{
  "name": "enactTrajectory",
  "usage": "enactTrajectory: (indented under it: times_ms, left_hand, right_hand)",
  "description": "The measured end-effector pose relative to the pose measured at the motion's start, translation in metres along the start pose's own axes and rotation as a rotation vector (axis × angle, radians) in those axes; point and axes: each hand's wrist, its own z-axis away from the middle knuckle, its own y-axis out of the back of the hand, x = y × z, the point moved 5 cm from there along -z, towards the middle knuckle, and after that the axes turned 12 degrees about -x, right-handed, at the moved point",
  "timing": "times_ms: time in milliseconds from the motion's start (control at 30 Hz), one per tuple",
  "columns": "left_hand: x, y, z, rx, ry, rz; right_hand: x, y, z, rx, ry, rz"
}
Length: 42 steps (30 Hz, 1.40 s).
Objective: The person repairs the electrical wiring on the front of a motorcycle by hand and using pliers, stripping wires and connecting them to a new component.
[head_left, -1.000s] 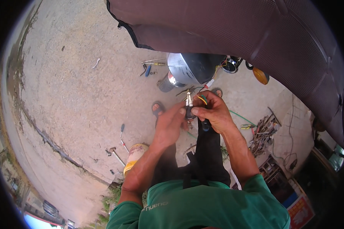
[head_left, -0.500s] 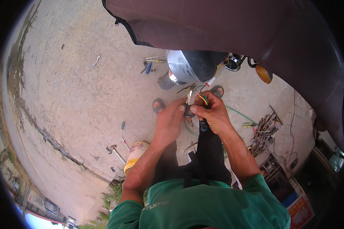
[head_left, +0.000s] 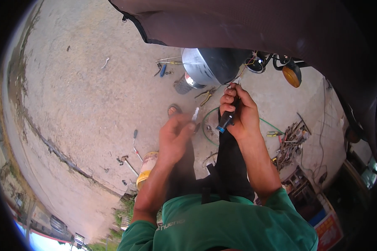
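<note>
My left hand [head_left: 174, 136], smeared by motion, is closed over my left leg. From its fingertips stands a small silvery, key-like piece [head_left: 196, 113]; its exact kind is blurred. My right hand [head_left: 244, 113] is raised higher, with its fingers wrapped round a black cylindrical handle with a blue end [head_left: 225, 121]. The far part of that handle is hidden in my fist. At the right fingertips, thin wires [head_left: 240, 77] run up toward the vehicle's front. Just beyond my hands is a rounded silver-and-black shell [head_left: 201, 67].
A dark cover [head_left: 247, 25] hangs over the top. Pliers [head_left: 206, 98], screwdrivers [head_left: 163, 70] and a green hose [head_left: 205, 131] lie on the ground. At right are an orange lamp [head_left: 292, 76] and a tool heap [head_left: 291, 144]; at left, a bucket [head_left: 148, 167].
My hands have come apart: the left moved down and left with the silvery piece, the right moved up and right. The dark switch-like part with coloured wires no longer shows between them.
</note>
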Motion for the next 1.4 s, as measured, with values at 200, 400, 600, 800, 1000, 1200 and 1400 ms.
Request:
enactTrajectory:
  times_ms: [200, 400, 600, 800, 1000, 1200, 1400]
  left_hand:
    - [0.024, -0.026, 0.029, -0.103, -0.171, -0.308]
    - [0.026, -0.032, 0.030, -0.132, -0.144, -0.316]
    - [0.013, -0.034, 0.030, -0.121, -0.042, -0.133]
    - [0.010, -0.039, 0.030, -0.099, -0.055, -0.219]
    - [0.007, -0.041, 0.023, -0.072, 0.016, -0.214]
    - [-0.004, -0.035, 0.004, -0.122, 0.229, -0.074]
    - [-0.013, -0.040, 0.011, -0.072, 0.186, 0.016]
  right_hand:
    - [0.003, 0.005, -0.003, 0.019, -0.005, -0.177]
    - [0.006, 0.006, -0.004, -0.015, -0.010, -0.225]
    - [0.013, 0.005, -0.002, -0.084, -0.022, -0.271]
    - [0.023, -0.003, 0.013, 0.078, 0.122, 0.005]
    - [0.022, -0.001, 0.011, 0.030, 0.176, 0.020]
    - [0.028, -0.005, 0.012, 0.003, 0.166, 0.112]
    - [0.021, 0.004, 0.008, -0.099, 0.164, 0.079]
